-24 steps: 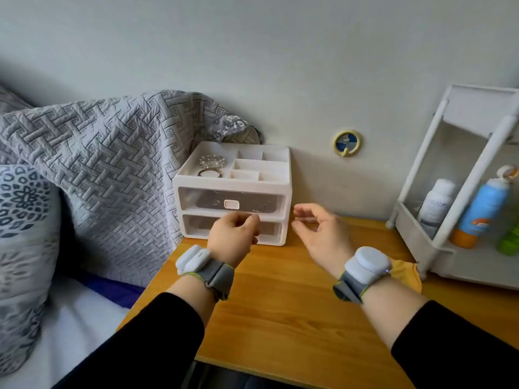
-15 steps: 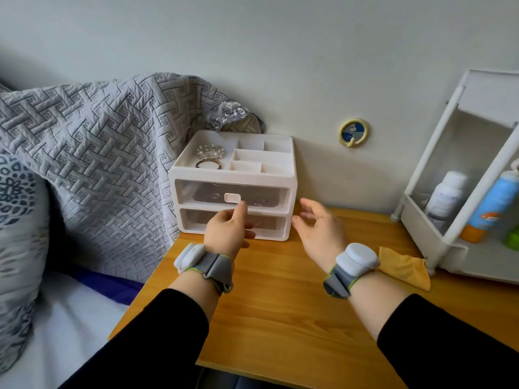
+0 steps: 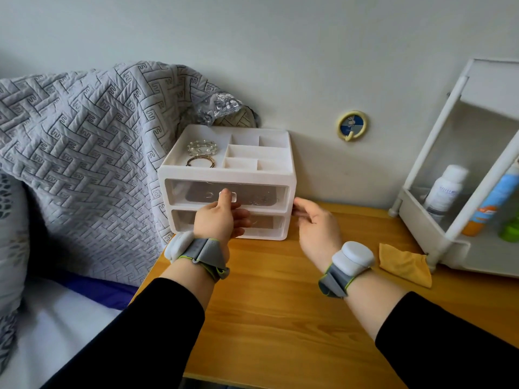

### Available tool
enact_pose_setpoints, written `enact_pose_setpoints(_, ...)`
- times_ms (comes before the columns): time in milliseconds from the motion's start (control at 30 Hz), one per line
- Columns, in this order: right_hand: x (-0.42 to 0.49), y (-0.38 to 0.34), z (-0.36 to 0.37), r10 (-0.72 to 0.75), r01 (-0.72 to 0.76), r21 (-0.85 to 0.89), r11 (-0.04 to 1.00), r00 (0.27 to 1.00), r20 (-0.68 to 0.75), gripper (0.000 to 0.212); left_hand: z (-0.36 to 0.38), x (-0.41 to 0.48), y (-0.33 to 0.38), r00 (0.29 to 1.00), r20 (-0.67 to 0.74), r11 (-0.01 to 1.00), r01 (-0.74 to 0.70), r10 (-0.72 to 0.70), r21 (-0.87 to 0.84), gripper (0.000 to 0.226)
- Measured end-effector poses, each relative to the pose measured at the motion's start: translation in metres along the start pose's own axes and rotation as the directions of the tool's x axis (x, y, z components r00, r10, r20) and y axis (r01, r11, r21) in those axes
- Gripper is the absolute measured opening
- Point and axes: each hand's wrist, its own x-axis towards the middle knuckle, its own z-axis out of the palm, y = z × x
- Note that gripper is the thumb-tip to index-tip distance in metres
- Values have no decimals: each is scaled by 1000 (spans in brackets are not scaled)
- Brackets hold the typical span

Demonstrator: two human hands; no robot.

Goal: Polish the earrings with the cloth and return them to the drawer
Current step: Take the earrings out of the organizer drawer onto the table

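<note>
Left hand (image 3: pixel 219 220): its grip is closing on the small white tab (image 3: pixel 228 196) at the middle of the upper drawer (image 3: pixel 224 195). One fingertip (image 3: pixel 224 195) rests on the tab; the remaining fingers curl beneath it, in front of the lower drawer (image 3: pixel 261 221). Whether the tab is fully pinched cannot be told. The upper drawer sits flush in the white organiser (image 3: pixel 227 175), not yet drawn.

Earrings (image 3: pixel 259 200): faint small metal shapes show through the clear drawer front, just right of the grip. They are too small and blurred to confirm as the pair.

Right hand (image 3: pixel 317 231): its grip is released, fingers spread, fingertips touching the organiser's right-hand edge, apparently to steady it.

Cloth (image 3: pixel 404 263): a yellow cloth lies flat on the worktop (image 3: pixel 280 318), well to the right of the right hand and beside the foot of a white rack (image 3: pixel 460 220).

Handling judgement: the organiser looks like light plastic and may slide on the smooth worktop when the drawer is pulled, so bracing is warranted. The tab is small and shallow; a pinch from above and below suits it. The earrings are likely light, hard, slippery and easily dropped; take each by its body between fingertips. The cloth is soft and limp and will take hold anywhere.
</note>
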Motion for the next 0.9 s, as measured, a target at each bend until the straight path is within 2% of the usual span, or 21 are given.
enact_pose_setpoints(267,5,3,-4,12,-14,49,999,999,42,47,-4,-10,-1,1000,0,1000,30,-30,4,31)
enact_pose_setpoints(900,3,-13,-10,99,-109,104,989,991,95,50,-40,-67,-12,1000,27,998,-12,11,55,36)
